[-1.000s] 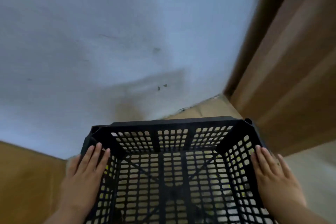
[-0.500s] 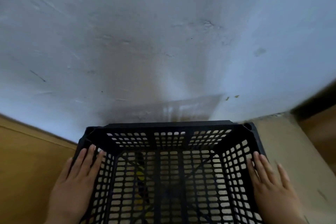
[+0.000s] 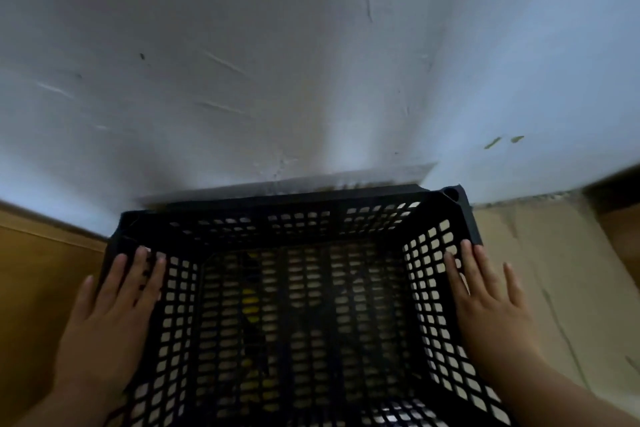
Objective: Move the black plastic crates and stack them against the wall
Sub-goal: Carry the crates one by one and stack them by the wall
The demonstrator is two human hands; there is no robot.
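A black plastic crate [image 3: 298,215] with perforated walls fills the lower middle of the head view, its far rim close to the white wall [image 3: 311,62]. My left hand [image 3: 110,308] lies flat on the crate's left rim, fingers extended. My right hand [image 3: 488,298] presses flat on the right rim, fingers slightly spread. Both hands clamp the crate between them. Through the holes in its floor I see dark shapes and something yellow below; what lies under it is unclear.
A brown wooden surface [image 3: 38,274] sits at the lower left by the wall. Tan cardboard-like flooring [image 3: 540,270] lies to the right of the crate. A dark brown edge [image 3: 620,198] shows at the far right.
The view has swung left, taking the wooden door frame out of sight. The crate has moved closer to the wall, still held between both hands.
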